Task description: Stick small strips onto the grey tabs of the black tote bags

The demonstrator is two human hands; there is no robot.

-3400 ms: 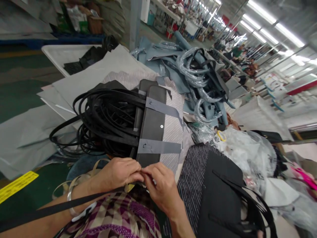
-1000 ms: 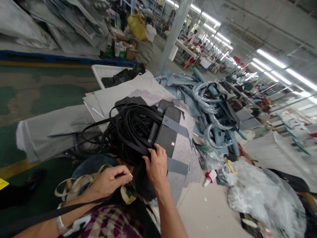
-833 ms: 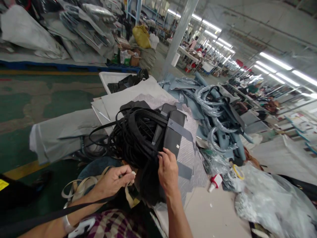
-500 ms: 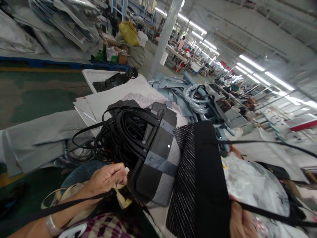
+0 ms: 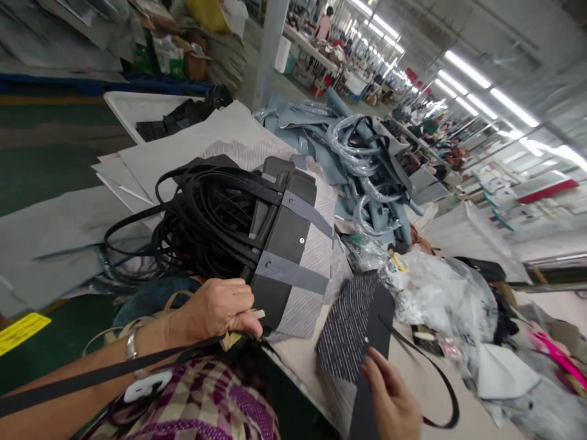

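My left hand (image 5: 219, 308) is closed in a pinch on a small pale strip (image 5: 257, 315), close to the near end of a stack of dark grey bag panels (image 5: 287, 244) with lighter grey straps. My right hand (image 5: 393, 400) holds the near edge of a black, pin-striped bag piece (image 5: 353, 330) that lies on the table and trails a thin black strap (image 5: 435, 385). A tangle of black straps (image 5: 206, 220) hangs off the left side of the stack.
Blue-grey bag parts with plastic-wrapped handles (image 5: 362, 159) are heaped beyond the stack. Crumpled clear plastic bags (image 5: 440, 299) lie to the right. Grey sheets (image 5: 192, 143) and a white tray (image 5: 132, 110) sit at the left. People work at far tables.
My right hand left the grey stack, lifted the striped piece up beside it, then lowered it onto the table. My left hand kept its pinch and moved nearer the stack.
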